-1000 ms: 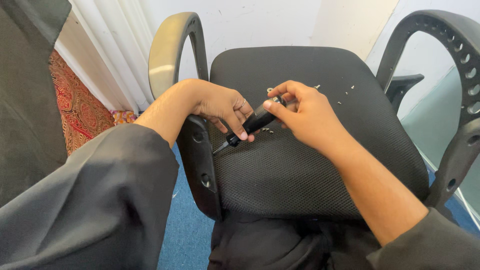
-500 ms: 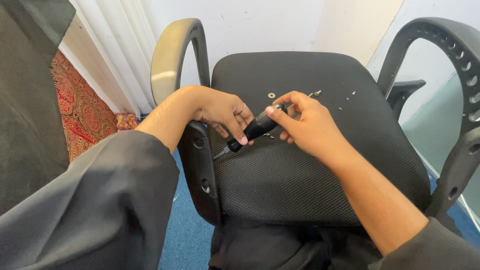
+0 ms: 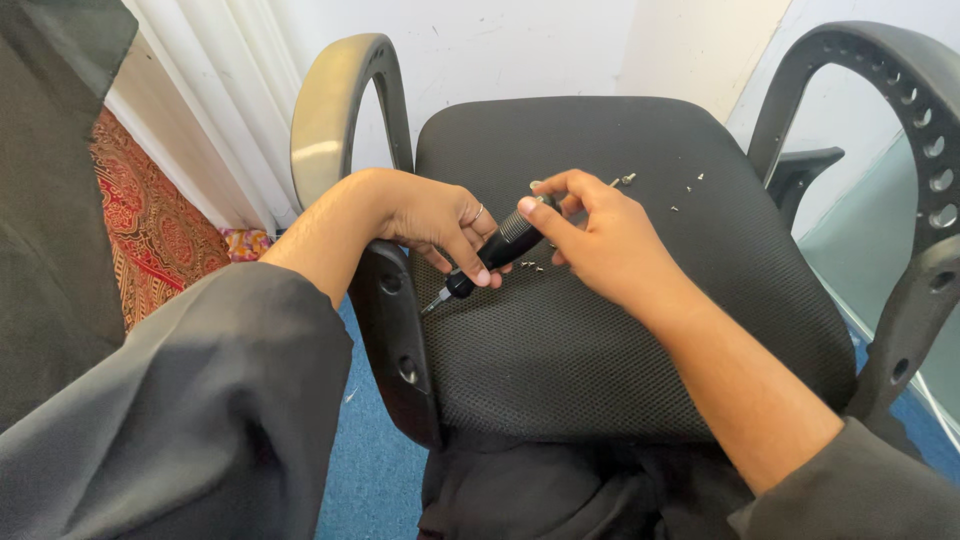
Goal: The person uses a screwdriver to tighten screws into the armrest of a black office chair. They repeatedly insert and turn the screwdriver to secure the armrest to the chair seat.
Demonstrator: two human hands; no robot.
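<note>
From the head camera, looking down, both hands meet over the left front part of a black mesh office chair seat (image 3: 600,340). The left hand (image 3: 425,215) lies knuckles up, its fingers curled down around the lower end of a black screwdriver (image 3: 490,255); a ring shows on one finger. The right hand (image 3: 595,235) comes in from the right with its fingers bent and pinched about the upper end of the screwdriver's handle, the thumb laid along the ribbed grip. Held by both hands, the tool slants from upper right to lower left just above the seat. Its short metal tip (image 3: 432,301) points down and to the left, close to the seat's left edge and to the black bracket (image 3: 395,330) of the left armrest; whether the tip touches anything cannot be told. A few small pale screws (image 3: 628,179) lie scattered on the seat beyond the right hand, and some tiny bits lie just beside the handle, under the fingers. The grey-topped left armrest (image 3: 325,115) curves up behind the left wrist, and the black right armrest (image 3: 900,110), pierced with holes, arches on the far side. Dark sleeves (image 3: 200,400) cover both forearms. Blue carpet (image 3: 370,470) shows beneath the chair, and a red patterned rug (image 3: 150,220) lies at left beside a pale curtain (image 3: 215,90).
</note>
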